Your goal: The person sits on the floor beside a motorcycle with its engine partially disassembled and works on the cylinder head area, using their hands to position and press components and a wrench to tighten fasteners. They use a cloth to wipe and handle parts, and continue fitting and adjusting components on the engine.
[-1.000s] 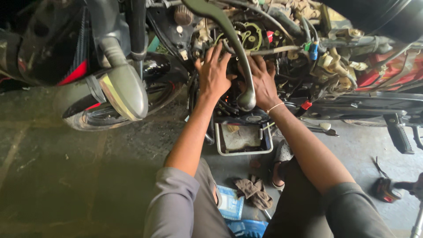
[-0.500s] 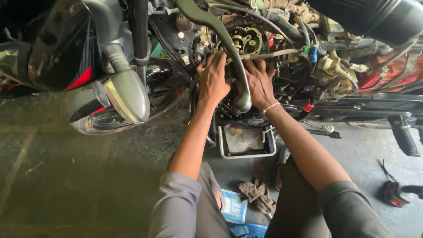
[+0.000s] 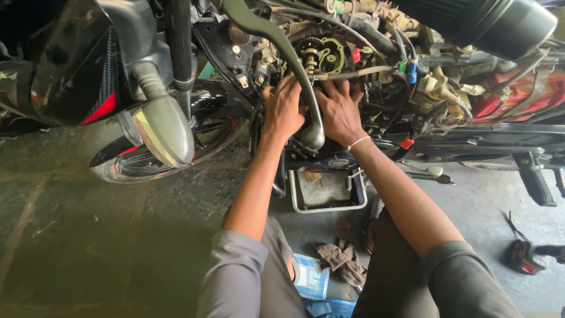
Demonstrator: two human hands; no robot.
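Both my hands reach into the open engine side of a motorcycle [image 3: 376, 76]. My left hand [image 3: 283, 109] presses flat against the dark engine casing, left of the curved grey lever [image 3: 294, 65] that hangs down in front. My right hand [image 3: 338, 112], a thin band on its wrist, lies on the casing just right of that lever, fingers spread upward toward the exposed gears [image 3: 321, 53]. Whatever the fingers touch is hidden in shadow.
A white metal tray [image 3: 297, 200] with dirty oil sits on the floor under the engine. A crumpled rag [image 3: 341, 262] and a blue packet [image 3: 312, 277] lie between my knees. The exhaust muffler [image 3: 162, 126] and front wheel are left; a red-black tool [image 3: 524, 256] lies right.
The view has shifted slightly closer and lower on the engine. Both hands stay on the casing, with the right hand's fingers a little higher.
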